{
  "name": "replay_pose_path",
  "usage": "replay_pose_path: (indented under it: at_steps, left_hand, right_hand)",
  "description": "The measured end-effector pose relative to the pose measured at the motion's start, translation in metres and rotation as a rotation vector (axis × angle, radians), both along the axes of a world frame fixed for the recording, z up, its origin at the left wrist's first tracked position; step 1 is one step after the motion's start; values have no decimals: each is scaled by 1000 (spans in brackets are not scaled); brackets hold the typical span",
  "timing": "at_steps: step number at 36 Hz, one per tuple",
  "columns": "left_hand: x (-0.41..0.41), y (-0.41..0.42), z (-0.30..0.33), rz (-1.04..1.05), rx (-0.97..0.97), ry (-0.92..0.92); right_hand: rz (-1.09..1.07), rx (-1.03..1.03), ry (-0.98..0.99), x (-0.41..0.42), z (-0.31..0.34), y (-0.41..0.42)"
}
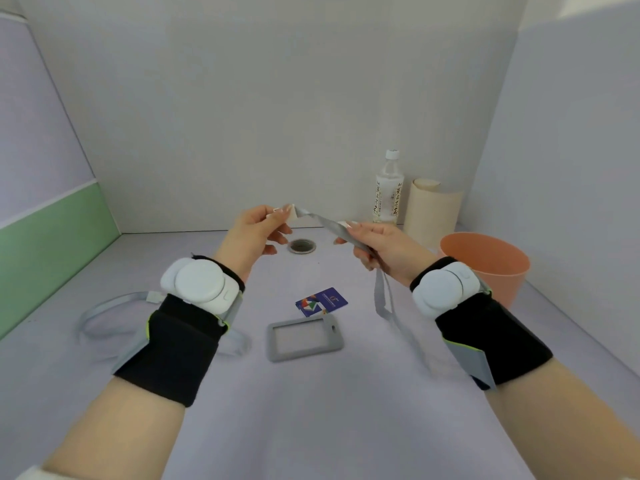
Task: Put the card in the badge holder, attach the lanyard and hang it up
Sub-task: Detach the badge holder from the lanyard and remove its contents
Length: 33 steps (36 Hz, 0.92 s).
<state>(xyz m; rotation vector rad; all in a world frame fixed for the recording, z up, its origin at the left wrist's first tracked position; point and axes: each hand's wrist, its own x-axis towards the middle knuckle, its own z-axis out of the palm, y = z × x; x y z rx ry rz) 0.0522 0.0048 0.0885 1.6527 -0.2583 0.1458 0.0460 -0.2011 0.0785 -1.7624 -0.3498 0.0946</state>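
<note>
A grey lanyard [330, 225] is stretched in the air between both hands. My left hand [258, 228] pinches its white end piece. My right hand [379, 245] grips the strap further along, and the rest of the strap hangs down from it to the table. Below the hands, on the lilac table, lies a blue card [322, 301] with a coloured pattern. Just in front of the card lies the grey badge holder [304, 337], flat and with nothing in its window. A second grey strap loop [100, 315] lies on the table at the left, partly hidden by my left wrist.
A round metal grommet hole [302, 245] sits in the table behind the hands. At the back right stand a clear bottle [389, 188], a cream paper roll [433, 209] and an orange bin [485, 265]. Partition walls enclose the table on three sides.
</note>
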Motion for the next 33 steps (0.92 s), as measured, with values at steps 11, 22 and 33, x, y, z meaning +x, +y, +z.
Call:
replay_pose_path:
  at_steps: [11,22,33]
  left_hand:
    - [4,28,-1,87,-169,-6]
    - [-5,-1,-23,-11,-111,150]
    - [-8,-38,-31,-73,-244,251]
  right_hand:
    - [-117,11,54,17,-4,-22]
    - [-334,202,-46,27,3,2]
    - [-214,125,-167,15,2,48]
